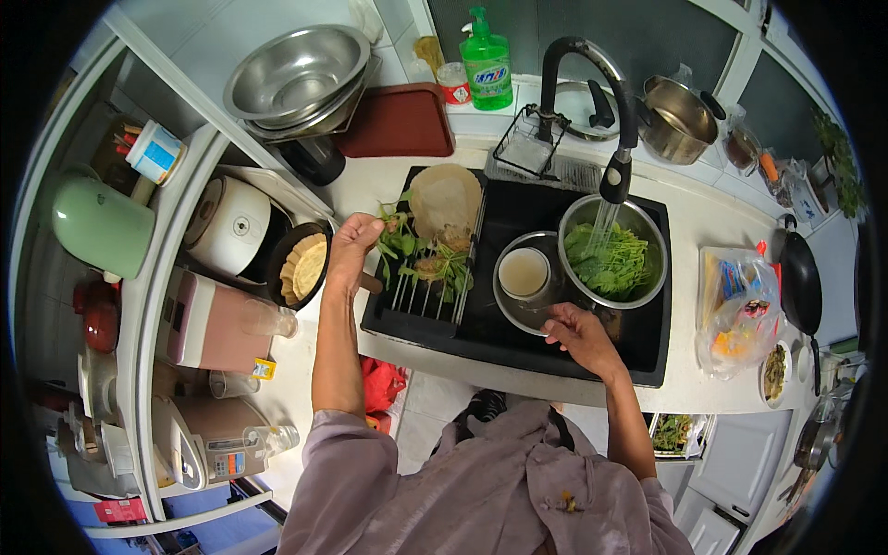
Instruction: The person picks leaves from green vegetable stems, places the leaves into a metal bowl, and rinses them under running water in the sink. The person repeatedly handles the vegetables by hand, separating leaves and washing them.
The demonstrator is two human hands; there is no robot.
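Note:
My left hand pinches a sprig of leafy greens at the left end of the black sink. More greens with roots lie on the metal rack beside it, in front of a round brownish sheet. My right hand hangs over the sink's front part, fingers curled, near the rim of a metal bowl in which a smaller container of cloudy liquid stands. Whether its fingertips hold something is unclear. Water from the black faucet runs onto green leaves in a steel pot.
Stacked steel bowls, a red-brown tray and a green soap bottle stand behind the sink. A pan with flatbreads is at left, its handle near my left hand. Plastic bags and a frying pan are at right.

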